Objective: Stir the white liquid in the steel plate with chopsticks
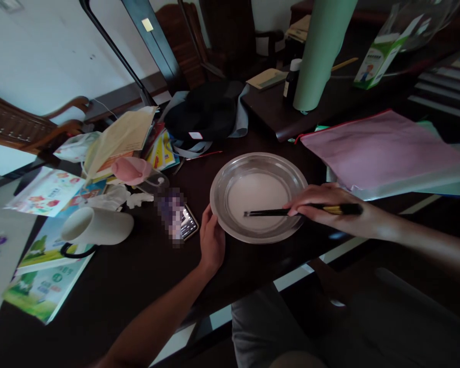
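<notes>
A round metal basin (217, 204) stands on the dark table. At its bottom lies something pale and smooth, perhaps a white liquid (249, 194). My left hand (212, 237) grips the basin's left rim, thumb near the edge and the other fingers partly hidden. Over the right rim, my right hand (322, 204) is closed around a pair of dark chopsticks (266, 212) with gold-coloured bands toward the back end. Their tips point left, low over the pale contents; whether they touch it I cannot tell. Beside my left hand lies a phone (189, 222), partly blurred.
To the left are a white mug (99, 225) with a black handle, booklets (48, 286) and a pink item (130, 170). Behind the basin sits a black bag (207, 110). A pink zip pouch (383, 151), a green cylinder (322, 56) and a small carton (379, 61) occupy the right.
</notes>
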A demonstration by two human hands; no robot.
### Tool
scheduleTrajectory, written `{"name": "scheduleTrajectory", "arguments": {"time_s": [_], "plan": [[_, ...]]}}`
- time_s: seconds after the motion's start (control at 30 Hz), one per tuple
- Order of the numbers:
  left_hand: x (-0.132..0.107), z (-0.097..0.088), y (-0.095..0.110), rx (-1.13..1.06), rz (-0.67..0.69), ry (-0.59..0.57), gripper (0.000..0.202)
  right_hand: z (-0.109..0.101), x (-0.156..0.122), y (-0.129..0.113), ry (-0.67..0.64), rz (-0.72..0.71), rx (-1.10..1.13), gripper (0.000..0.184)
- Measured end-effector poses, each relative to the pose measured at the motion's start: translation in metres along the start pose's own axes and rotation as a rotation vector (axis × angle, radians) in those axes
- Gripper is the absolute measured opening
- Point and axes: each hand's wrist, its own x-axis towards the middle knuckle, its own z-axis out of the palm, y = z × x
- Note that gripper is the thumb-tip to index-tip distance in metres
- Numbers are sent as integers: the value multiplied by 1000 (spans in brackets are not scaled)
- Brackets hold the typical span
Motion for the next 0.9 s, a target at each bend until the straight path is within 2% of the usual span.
{"name": "scheduleTrajectory", "arguments": {"time_s": [0.1,0.2,0.33,0.47,0.63,0.73,0.9], "plan": [[1,-2,0,37,4,-39,36,15,13,11,45,-20,-35,25],[1,-3,1,43,-4,-31,35,15,26,20,111,-17,-61,22],[0,-2,2,38,-9,-30,34,2,30,21,187,-2,-63,20],[0,-2,1,40,1,-32,33,-17,18,12,230,43,-73,23],[0,-3,1,54,1,-46,35,-43,-9,3,211,125,-139,30],[0,-2,1,47,-4,-39,41,-53,-21,-1,134,194,-122,32],[0,-2,0,25,-1,-18,39,-45,-18,-12,13,169,-3,31]]}}
